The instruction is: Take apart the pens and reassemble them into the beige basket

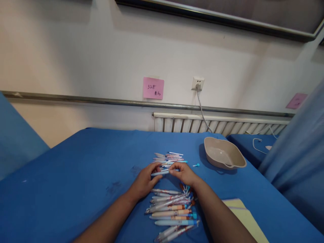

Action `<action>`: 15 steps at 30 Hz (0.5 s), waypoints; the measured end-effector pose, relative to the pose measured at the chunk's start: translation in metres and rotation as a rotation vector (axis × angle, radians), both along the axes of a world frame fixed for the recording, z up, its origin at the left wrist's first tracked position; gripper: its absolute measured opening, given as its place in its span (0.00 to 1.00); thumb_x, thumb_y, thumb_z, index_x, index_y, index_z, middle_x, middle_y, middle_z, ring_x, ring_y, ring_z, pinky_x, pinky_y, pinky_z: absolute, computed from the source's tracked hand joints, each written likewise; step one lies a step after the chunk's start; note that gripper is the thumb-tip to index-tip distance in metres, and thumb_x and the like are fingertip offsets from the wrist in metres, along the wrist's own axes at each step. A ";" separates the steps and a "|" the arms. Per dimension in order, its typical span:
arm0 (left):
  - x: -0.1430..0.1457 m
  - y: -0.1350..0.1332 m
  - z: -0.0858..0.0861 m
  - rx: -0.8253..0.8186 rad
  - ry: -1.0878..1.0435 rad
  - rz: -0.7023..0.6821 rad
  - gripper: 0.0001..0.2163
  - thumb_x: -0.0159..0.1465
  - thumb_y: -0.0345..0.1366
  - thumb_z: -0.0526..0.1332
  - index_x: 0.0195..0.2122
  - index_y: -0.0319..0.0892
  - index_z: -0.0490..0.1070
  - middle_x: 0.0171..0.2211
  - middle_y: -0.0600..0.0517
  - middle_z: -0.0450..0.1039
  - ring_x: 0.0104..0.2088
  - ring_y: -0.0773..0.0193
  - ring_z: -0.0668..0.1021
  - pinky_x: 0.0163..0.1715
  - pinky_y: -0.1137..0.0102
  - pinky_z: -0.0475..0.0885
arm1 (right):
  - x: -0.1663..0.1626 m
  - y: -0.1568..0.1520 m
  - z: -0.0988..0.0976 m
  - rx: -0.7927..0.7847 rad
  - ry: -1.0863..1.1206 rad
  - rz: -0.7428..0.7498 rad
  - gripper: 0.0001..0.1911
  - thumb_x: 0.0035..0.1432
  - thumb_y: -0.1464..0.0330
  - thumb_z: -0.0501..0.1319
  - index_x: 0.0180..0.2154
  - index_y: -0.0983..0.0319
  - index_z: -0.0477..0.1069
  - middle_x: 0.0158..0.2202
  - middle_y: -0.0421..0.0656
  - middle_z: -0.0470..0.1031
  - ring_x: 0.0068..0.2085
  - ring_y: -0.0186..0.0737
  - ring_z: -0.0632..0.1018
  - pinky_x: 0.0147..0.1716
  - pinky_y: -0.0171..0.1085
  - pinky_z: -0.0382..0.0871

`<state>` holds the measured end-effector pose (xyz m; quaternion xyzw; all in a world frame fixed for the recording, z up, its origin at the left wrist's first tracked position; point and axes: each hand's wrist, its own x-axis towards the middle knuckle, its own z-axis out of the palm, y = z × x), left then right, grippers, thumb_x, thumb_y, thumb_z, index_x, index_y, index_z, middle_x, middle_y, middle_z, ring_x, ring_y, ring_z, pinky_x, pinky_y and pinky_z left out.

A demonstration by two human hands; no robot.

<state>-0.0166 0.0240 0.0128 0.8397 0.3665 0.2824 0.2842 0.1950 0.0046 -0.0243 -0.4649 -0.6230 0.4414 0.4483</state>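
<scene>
My left hand (145, 180) and my right hand (184, 173) meet over the blue table (76, 175), both pinched on the ends of one light blue pen (162, 172) held level between them. A heap of several assembled pens (173, 211) lies just in front of me, between my forearms. Beyond my fingers sits a smaller pile of pen parts (168, 158). A small blue cap (196, 165) lies alone to the right of that pile.
A beige tray (224, 153) stands at the table's far right. A pale yellow sheet (244, 216) lies by my right forearm. A pink note (153, 88), a wall socket (197, 83) with a cable, and a radiator (217, 123) are behind.
</scene>
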 end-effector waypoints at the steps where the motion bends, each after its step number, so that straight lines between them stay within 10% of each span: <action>1: 0.000 0.000 0.000 -0.020 0.003 0.004 0.16 0.60 0.41 0.56 0.48 0.43 0.67 0.39 0.50 0.74 0.39 0.61 0.75 0.42 0.70 0.67 | 0.000 0.000 0.000 -0.001 -0.002 -0.004 0.10 0.50 0.62 0.62 0.30 0.62 0.72 0.28 0.39 0.72 0.32 0.35 0.71 0.36 0.35 0.64; 4: 0.000 0.000 0.001 -0.108 0.045 0.045 0.15 0.64 0.42 0.48 0.45 0.43 0.69 0.29 0.52 0.75 0.31 0.62 0.76 0.36 0.70 0.69 | 0.001 0.000 0.001 -0.001 -0.012 -0.007 0.10 0.49 0.62 0.62 0.30 0.62 0.73 0.29 0.39 0.73 0.32 0.36 0.71 0.36 0.35 0.65; 9: 0.001 -0.002 -0.001 0.002 -0.003 0.014 0.22 0.58 0.42 0.58 0.53 0.42 0.62 0.42 0.49 0.74 0.41 0.59 0.75 0.43 0.68 0.67 | 0.001 -0.001 0.003 -0.003 -0.036 -0.028 0.09 0.50 0.63 0.62 0.30 0.62 0.72 0.29 0.39 0.73 0.32 0.36 0.72 0.36 0.34 0.65; 15: -0.003 0.005 -0.001 -0.061 0.139 0.160 0.18 0.66 0.43 0.44 0.51 0.42 0.64 0.22 0.55 0.74 0.27 0.62 0.77 0.31 0.71 0.67 | 0.006 0.001 0.005 0.023 -0.056 -0.101 0.10 0.48 0.62 0.62 0.29 0.62 0.72 0.28 0.39 0.74 0.32 0.36 0.72 0.36 0.35 0.64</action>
